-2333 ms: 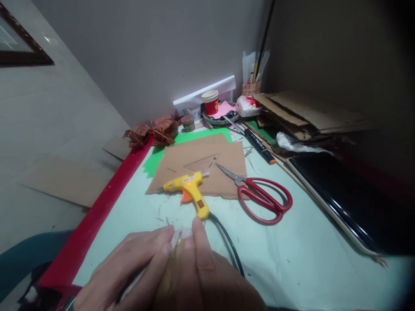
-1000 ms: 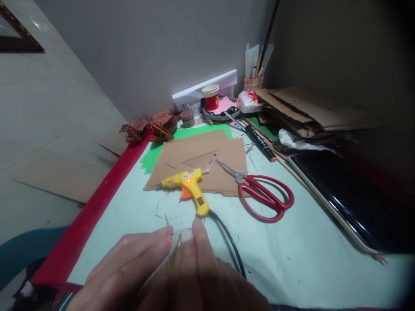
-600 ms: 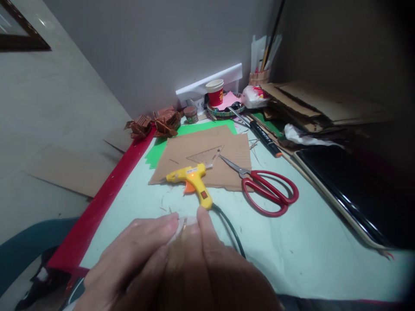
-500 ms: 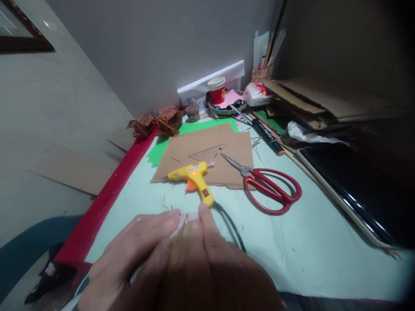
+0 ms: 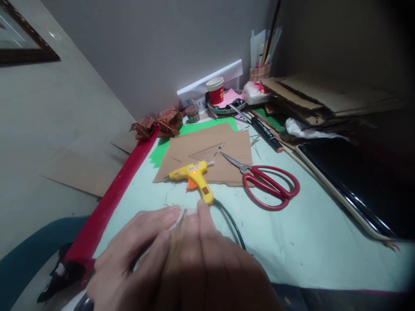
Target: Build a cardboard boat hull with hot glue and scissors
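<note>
Whitish held piece (image 5: 191, 211), yellow glue gun (image 5: 196, 175), orange trigger (image 5: 191, 185), red scissor handles (image 5: 249, 185), brown cardboard (image 5: 178, 149)

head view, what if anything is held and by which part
Left hand and right hand hold a white and tan piece by its sides near the far end; most is hidden.

In view are one left hand (image 5: 132, 248), one right hand (image 5: 220, 265), one yellow glue gun (image 5: 196, 175), one pair of scissors (image 5: 248, 169), one clear set square (image 5: 210, 151), one black-screened device (image 5: 353, 185), one pen pot (image 5: 260, 73) and one picture frame (image 5: 32, 55).
</note>
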`<state>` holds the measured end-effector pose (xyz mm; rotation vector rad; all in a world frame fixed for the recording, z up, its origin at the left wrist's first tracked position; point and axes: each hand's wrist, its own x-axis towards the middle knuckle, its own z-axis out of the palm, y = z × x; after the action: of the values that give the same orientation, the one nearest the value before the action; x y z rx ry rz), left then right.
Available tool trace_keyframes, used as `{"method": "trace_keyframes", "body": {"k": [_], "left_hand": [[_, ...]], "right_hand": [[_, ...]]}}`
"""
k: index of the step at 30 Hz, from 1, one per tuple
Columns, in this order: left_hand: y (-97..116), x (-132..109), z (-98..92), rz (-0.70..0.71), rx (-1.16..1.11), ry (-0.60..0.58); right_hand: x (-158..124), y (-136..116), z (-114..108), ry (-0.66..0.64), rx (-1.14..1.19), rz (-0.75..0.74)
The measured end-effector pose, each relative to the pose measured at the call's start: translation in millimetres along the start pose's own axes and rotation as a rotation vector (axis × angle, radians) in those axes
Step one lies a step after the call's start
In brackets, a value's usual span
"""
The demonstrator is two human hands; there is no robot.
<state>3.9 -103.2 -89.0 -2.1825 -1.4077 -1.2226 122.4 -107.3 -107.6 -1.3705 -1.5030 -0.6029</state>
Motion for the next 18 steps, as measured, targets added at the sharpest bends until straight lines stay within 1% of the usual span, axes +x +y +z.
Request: {"method": "trace_keyframes", "body": {"k": [2, 6, 8, 10, 12, 14, 16, 18], "left_hand": [[2.4, 0.8, 2.5, 0.056, -0.019, 0.072], [2.5, 3.4, 3.8, 0.068, -0.082, 0.035], [4.4, 3.2, 4.2, 0.087, -0.07, 0.049], [8.5, 2.0, 5.3, 0.077, -0.045, 0.083], [13.7, 0.7, 6.2, 0.0, -0.03, 0.106], [19.1, 0.2, 6.1, -0.12, -0.064, 0.08], [23.7, 0.6, 4.6, -0.229, -0.12, 0.041], [26.6, 1.0, 2.5, -0.293, -0.167, 0.025]], "right_hand": [[4.2, 6.3, -3.6, -0.012, 0.034, -0.05], [7.6, 12.9, -7.2, 0.001, 0.037, -0.13], [7.0, 10.2, -5.7, 0.01, 0.033, -0.102], [4.9, 3.7, -1.6, 0.033, 0.056, -0.048], [1.4, -3.9, 3.7, 0.074, 0.067, -0.007], [-2.6, -8.8, 7.8, 0.127, 0.053, 0.018], [-5.5, -6.9, 7.9, 0.202, 0.02, 0.052], [-5.7, 2.7, 3.1, 0.158, 0.053, 0.001]]}}
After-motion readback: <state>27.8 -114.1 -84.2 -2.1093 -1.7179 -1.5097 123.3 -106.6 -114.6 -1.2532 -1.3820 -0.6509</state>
